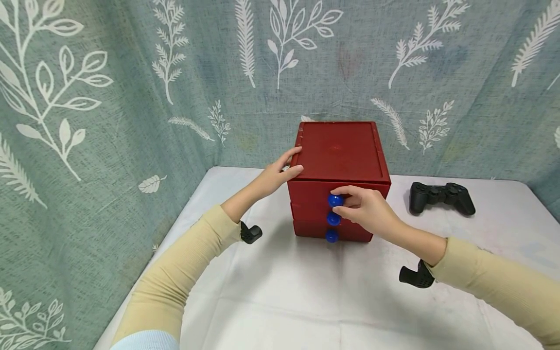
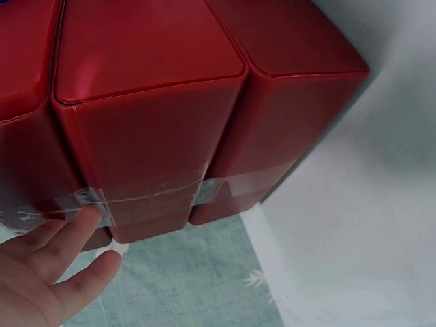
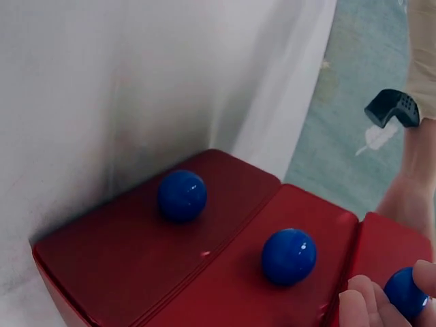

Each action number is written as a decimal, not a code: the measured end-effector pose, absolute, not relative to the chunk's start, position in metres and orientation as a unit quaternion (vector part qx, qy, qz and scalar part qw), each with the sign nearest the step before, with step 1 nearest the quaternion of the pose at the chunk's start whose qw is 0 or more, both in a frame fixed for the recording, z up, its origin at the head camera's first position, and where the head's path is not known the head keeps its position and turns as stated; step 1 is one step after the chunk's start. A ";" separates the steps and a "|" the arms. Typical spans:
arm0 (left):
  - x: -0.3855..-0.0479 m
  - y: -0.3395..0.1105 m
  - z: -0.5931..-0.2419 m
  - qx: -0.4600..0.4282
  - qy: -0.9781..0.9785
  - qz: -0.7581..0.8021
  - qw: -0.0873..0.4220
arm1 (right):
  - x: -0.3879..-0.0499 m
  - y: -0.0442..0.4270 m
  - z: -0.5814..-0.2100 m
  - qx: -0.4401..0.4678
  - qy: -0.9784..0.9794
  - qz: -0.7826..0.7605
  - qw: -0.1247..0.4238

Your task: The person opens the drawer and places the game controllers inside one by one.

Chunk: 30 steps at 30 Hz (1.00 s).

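Yellow sleeves (image 1: 168, 282) foremost, left hand (image 1: 272, 180) spread-fingered against the side of a red drawer unit (image 1: 341, 150), on a white desk (image 1: 271, 301), right hand (image 1: 371, 209) pinching the top blue knob (image 1: 335, 200), black controller (image 1: 442, 195) at right.

The drawer box (image 1: 339, 150) is red; its knobs (image 1: 332, 236) blue; the curtain (image 1: 341, 92) grey-green, leaf-patterned in white; the controller (image 1: 442, 195) black.
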State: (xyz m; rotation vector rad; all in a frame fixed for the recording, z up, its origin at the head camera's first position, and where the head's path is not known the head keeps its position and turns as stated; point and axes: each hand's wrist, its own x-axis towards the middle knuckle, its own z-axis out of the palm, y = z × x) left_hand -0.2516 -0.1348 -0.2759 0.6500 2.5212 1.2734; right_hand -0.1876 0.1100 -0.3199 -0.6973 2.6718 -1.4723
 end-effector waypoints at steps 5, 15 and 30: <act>-0.250 -0.135 -0.275 0.228 0.863 0.435 0.122 | -0.178 0.110 -0.318 -0.216 0.847 -0.485 0.031; -0.273 -0.141 -0.296 0.229 0.859 0.442 0.121 | -0.156 0.110 -0.316 -0.232 0.840 -0.489 0.050; -0.278 -0.142 -0.303 0.229 0.861 0.441 0.109 | -0.128 0.109 -0.317 -0.246 0.832 -0.492 0.076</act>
